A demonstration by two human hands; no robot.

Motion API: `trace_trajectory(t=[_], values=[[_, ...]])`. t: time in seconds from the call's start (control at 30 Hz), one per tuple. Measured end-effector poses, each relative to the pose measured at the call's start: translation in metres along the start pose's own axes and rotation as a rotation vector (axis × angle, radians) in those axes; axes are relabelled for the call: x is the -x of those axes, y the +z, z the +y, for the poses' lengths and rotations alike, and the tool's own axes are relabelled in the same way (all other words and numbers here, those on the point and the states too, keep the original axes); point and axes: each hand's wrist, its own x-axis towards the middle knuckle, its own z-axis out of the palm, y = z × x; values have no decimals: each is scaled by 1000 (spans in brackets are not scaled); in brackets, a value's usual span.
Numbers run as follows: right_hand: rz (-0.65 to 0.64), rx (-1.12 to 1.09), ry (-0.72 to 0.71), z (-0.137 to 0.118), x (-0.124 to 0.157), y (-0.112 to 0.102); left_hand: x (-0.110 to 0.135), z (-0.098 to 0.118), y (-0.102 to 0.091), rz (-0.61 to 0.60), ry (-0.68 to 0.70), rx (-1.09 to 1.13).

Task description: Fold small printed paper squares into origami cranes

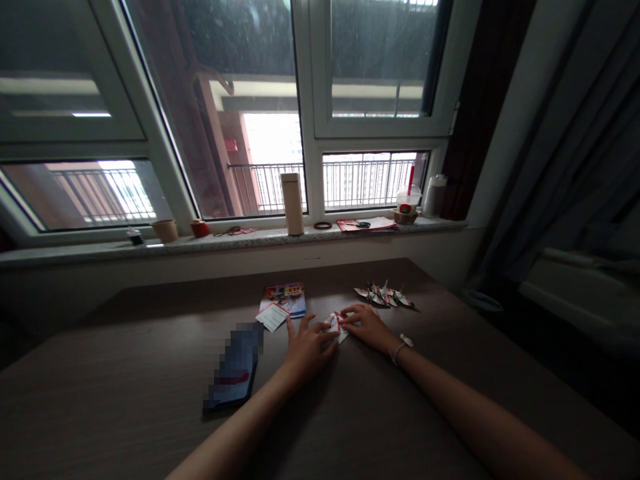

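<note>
Between my hands, a small folded piece of printed paper (332, 321) with a red edge lies on the brown table. My left hand (309, 347) presses its near-left side with some fingers, while others stretch out over the table. From the right, my right hand (369, 327) pinches the paper's far edge with its fingertips. Left of the paper, a white square slip with red borders (273, 317) overlaps a colourful printed stack (295, 303). Several folded paper pieces with pointed ends (384, 295) sit in a cluster beyond my right hand.
A phone with a blurred screen (234, 370) lies left of my left forearm. On the windowsill (250, 240) stand a tan flask (292, 203), a paper cup (166, 231), a drink cup with a red straw (408, 200), and scissors (362, 225) on red-edged sheets. The table (125, 373) ends below the window wall.
</note>
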Motion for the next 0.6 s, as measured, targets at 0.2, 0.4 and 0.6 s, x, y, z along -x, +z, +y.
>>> trace_trajectory(t=[0.2,0.4,0.6], values=[[-2,-14,-4,-1,1,-1,-1,-1,-2,-29,-29,57],[-15,4,-5,3,0,1,-2,-3,-1,-18,-61,104],[-14,-12,-6,5,-1,1,-3,-4,1,-13,-59,99]])
